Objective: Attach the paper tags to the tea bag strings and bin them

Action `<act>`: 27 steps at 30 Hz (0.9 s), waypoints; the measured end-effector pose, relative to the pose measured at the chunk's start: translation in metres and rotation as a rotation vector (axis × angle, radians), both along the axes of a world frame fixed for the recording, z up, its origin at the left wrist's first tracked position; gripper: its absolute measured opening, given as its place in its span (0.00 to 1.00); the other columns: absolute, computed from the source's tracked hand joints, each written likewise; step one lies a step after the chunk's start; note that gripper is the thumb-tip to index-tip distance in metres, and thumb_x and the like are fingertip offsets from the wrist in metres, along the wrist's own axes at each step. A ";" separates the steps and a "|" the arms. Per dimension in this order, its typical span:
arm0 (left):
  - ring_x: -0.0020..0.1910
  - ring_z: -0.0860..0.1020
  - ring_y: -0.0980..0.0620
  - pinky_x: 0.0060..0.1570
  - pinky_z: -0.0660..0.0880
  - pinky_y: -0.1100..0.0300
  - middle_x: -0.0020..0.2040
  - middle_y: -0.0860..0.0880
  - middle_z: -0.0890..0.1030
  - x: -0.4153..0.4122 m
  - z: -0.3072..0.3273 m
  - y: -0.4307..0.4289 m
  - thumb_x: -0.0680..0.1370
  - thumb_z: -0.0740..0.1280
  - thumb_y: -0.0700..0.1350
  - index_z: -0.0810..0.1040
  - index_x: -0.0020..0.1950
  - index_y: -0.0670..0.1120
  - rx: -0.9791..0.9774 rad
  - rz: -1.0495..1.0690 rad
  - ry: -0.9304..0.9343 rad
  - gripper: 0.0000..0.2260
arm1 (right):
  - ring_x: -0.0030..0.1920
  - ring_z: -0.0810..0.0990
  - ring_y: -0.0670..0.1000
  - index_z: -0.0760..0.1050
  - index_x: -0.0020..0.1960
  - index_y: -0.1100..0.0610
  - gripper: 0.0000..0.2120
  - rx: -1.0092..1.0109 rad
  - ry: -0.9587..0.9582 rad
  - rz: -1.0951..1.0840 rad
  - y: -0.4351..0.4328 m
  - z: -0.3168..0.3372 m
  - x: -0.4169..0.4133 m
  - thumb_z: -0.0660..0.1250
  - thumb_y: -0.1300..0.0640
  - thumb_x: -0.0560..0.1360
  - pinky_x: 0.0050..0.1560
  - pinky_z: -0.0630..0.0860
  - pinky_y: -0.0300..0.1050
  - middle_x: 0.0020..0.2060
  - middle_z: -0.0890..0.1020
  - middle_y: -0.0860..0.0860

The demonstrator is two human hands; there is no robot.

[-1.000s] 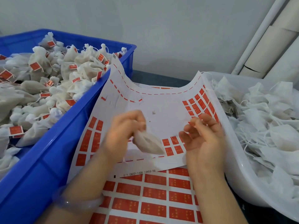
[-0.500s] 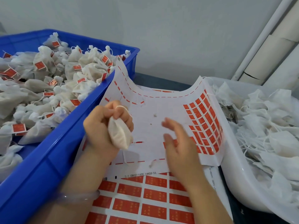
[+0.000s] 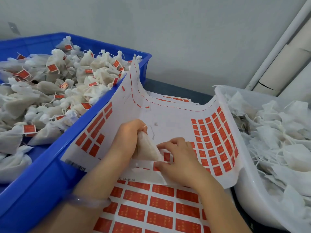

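— What is met first, at the largest scale?

— A blue crate (image 3: 50, 165) is set at the left and is heaped with tagged tea bags (image 3: 55, 91), each marked in red. A white tub (image 3: 249, 190) is placed at the right and is filled with untagged tea bags (image 3: 277, 140), their strings tangled.

— And between the two?

— A sticker sheet (image 3: 168, 118) is laid across the gap. Its left edge is curled up against the crate's wall and its right edge against the tub's rim. Its middle is stripped bare, and red tags are left in blocks at both sides. A second sheet (image 3: 159, 207), covered in rows of red tags, is overlapped by it at the near side.

— How are the hands to be described?

— The left hand (image 3: 127, 137) is closed round the top of a tea bag (image 3: 148, 148). The bag is held over the bare middle of the upper sheet, with its body pointed toward the right hand (image 3: 181, 158). That hand is lowered onto the sheet just beside the bag. Its fingers are bent, with the tips set around a single red tag (image 3: 166, 156). Whether that tag is pinched or only touched cannot be told.

— Is anything smaller noted?

— A thin white string (image 3: 152, 132) is seen looping from the top of the held bag, near the left fingers. A pale bracelet (image 3: 89, 201) is worn at the left wrist.
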State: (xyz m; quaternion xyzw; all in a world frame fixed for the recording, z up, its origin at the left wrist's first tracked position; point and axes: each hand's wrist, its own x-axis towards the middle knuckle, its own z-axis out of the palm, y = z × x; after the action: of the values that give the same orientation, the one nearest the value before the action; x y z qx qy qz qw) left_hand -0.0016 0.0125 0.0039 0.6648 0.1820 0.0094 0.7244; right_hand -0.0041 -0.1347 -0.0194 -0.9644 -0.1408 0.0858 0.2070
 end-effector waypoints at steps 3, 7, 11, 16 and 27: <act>0.37 0.68 0.43 0.44 0.67 0.53 0.30 0.47 0.70 0.004 0.006 0.000 0.66 0.61 0.45 0.69 0.29 0.44 0.049 0.018 -0.037 0.07 | 0.65 0.60 0.47 0.67 0.57 0.36 0.16 0.072 0.076 -0.002 0.000 0.003 0.005 0.68 0.45 0.72 0.65 0.62 0.48 0.65 0.63 0.43; 0.44 0.74 0.44 0.53 0.72 0.50 0.38 0.42 0.73 0.011 0.005 0.007 0.77 0.59 0.43 0.70 0.36 0.41 0.041 0.012 0.233 0.10 | 0.63 0.61 0.47 0.66 0.46 0.37 0.10 0.070 0.069 0.015 0.004 0.001 0.004 0.68 0.46 0.73 0.66 0.61 0.48 0.63 0.65 0.43; 0.49 0.74 0.42 0.55 0.72 0.48 0.40 0.42 0.73 0.010 0.000 0.004 0.78 0.58 0.43 0.70 0.37 0.42 0.090 0.023 0.191 0.10 | 0.62 0.62 0.45 0.67 0.45 0.37 0.09 0.107 0.063 0.011 0.002 -0.001 0.003 0.68 0.46 0.72 0.65 0.61 0.46 0.61 0.65 0.42; 0.50 0.75 0.41 0.53 0.72 0.50 0.45 0.39 0.74 0.008 -0.002 0.003 0.78 0.58 0.43 0.71 0.45 0.39 0.138 0.022 0.213 0.08 | 0.63 0.61 0.47 0.65 0.49 0.36 0.13 0.097 0.081 0.014 0.003 0.003 0.003 0.68 0.47 0.73 0.65 0.61 0.48 0.64 0.65 0.44; 0.38 0.76 0.47 0.40 0.72 0.57 0.36 0.45 0.76 0.001 -0.003 0.006 0.76 0.60 0.45 0.74 0.36 0.45 -0.130 0.098 0.163 0.11 | 0.63 0.61 0.46 0.65 0.46 0.36 0.12 0.116 0.090 0.022 0.003 0.002 0.002 0.68 0.48 0.72 0.65 0.60 0.48 0.62 0.65 0.44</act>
State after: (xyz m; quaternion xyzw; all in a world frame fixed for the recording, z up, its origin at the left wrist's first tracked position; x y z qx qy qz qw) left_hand -0.0003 0.0184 0.0004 0.6051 0.2730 -0.0211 0.7476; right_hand -0.0018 -0.1318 -0.0173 -0.9444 -0.1466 0.1229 0.2675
